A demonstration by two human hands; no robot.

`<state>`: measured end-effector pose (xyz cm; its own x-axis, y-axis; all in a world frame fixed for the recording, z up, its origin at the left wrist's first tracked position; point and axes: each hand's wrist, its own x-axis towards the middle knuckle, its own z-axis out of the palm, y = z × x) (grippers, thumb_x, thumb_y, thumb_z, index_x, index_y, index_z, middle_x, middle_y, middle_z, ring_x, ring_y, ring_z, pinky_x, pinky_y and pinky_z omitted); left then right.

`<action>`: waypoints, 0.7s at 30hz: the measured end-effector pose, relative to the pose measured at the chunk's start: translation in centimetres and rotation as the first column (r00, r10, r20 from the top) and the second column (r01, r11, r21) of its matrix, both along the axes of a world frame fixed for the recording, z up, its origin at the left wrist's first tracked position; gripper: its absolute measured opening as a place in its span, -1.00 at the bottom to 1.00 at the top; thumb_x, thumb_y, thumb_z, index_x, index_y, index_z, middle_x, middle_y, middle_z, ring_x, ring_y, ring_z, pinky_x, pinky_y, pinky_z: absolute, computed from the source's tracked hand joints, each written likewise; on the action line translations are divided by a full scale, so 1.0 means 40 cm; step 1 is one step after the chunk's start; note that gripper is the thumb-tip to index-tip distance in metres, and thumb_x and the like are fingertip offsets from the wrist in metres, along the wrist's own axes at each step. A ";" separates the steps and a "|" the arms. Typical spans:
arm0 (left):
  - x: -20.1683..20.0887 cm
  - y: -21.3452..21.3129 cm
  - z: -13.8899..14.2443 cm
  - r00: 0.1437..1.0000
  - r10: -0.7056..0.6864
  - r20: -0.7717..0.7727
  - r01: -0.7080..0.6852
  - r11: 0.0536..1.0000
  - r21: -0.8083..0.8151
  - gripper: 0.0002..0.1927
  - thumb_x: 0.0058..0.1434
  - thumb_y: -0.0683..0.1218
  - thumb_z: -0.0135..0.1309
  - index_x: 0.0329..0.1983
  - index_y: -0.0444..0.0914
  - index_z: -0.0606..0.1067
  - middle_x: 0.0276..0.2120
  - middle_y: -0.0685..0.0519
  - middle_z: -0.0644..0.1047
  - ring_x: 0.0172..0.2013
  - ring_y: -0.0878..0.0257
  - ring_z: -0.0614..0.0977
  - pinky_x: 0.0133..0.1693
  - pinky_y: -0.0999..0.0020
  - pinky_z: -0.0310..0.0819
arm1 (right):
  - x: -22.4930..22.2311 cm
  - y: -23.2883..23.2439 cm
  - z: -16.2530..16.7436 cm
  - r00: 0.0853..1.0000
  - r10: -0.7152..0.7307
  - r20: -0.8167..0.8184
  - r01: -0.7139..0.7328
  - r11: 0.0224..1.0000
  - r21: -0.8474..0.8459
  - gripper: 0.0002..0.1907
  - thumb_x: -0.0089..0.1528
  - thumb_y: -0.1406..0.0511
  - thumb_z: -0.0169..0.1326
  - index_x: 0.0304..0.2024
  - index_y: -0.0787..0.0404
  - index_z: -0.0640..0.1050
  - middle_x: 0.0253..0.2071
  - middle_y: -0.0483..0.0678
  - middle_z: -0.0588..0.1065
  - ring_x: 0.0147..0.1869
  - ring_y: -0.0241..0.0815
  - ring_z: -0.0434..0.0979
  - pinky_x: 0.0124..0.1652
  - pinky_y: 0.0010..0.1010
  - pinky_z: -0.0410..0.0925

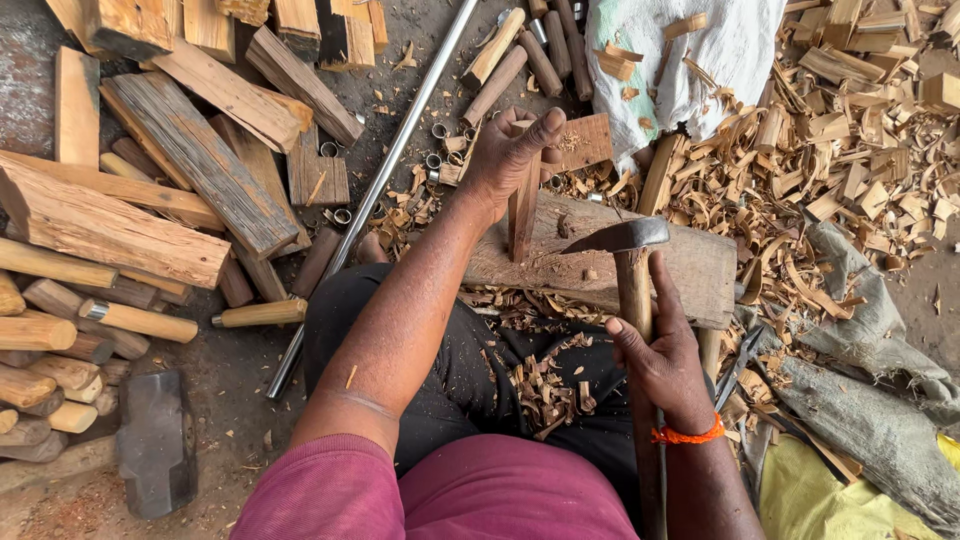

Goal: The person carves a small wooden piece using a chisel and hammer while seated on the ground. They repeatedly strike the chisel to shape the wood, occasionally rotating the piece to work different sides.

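Between the person's knees, on a thick, scarred wooden block (690,265) that serves as the bench, a reddish-brown wooden stick (522,205) stands upright, its lower end on the block's top face. Their left hand (505,150) wraps around the stick's upper end, fingers curled over the top and thumb pressed against the side, so this grip is clamped on the wood. Their right hand (665,360) is wrapped round the pale wooden handle of a small adze-like tool (632,270), whose dark metal head lies just beside the stick's base; an orange thread circles that wrist. I judge the stick stiff, light and dry, rough enough not to slip, and best held high, well clear of the blade. By contrast, the tool looks head-heavy, so a hold close under the head gives control. Curled pale shavings (800,170) cover the ground to the right, some spilling onto the dark trousers. Split, coarse-grained logs (110,225) and rounded handle blanks (140,320) lie stacked to the left, with a long smooth steel rod (385,180), small metal rings (440,145) and a heavy dark hammer head (155,440) nearby.
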<state>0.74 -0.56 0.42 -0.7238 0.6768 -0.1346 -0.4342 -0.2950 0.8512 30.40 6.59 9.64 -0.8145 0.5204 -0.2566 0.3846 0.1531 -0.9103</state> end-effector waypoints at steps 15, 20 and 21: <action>-0.001 -0.002 0.036 1.000 -0.019 -0.011 0.020 0.996 0.082 -0.21 -0.20 0.41 0.43 -0.18 -0.23 0.45 -0.35 0.02 0.61 -0.31 0.25 0.68 -0.27 0.24 0.66 | -0.013 0.025 0.005 0.990 -0.056 0.129 0.053 0.998 0.026 -0.12 0.15 0.23 0.26 0.48 0.06 0.21 -0.38 -0.12 0.49 -0.47 -0.33 0.43 -0.50 -0.46 0.39; 0.002 -0.012 0.035 0.998 -0.055 -0.028 0.057 0.994 0.098 -0.25 -0.15 0.44 0.39 -0.21 -0.21 0.47 -0.34 0.02 0.59 -0.27 0.27 0.68 -0.26 0.24 0.65 | -0.011 0.027 0.010 0.986 -0.035 0.160 0.034 0.999 0.014 -0.11 0.14 0.19 0.26 0.48 0.04 0.19 -0.39 -0.07 0.51 -0.46 -0.32 0.47 -0.49 -0.43 0.42; 0.003 -0.017 0.033 0.992 -0.097 -0.076 0.106 0.986 0.128 -0.26 -0.11 0.47 0.34 -0.23 -0.20 0.48 -0.33 0.03 0.60 -0.28 0.27 0.68 -0.24 0.25 0.66 | -0.009 0.027 0.007 0.988 -0.042 0.149 0.039 0.999 0.027 -0.16 0.16 0.19 0.26 0.45 0.08 0.23 -0.38 -0.08 0.51 -0.45 -0.33 0.47 -0.49 -0.44 0.42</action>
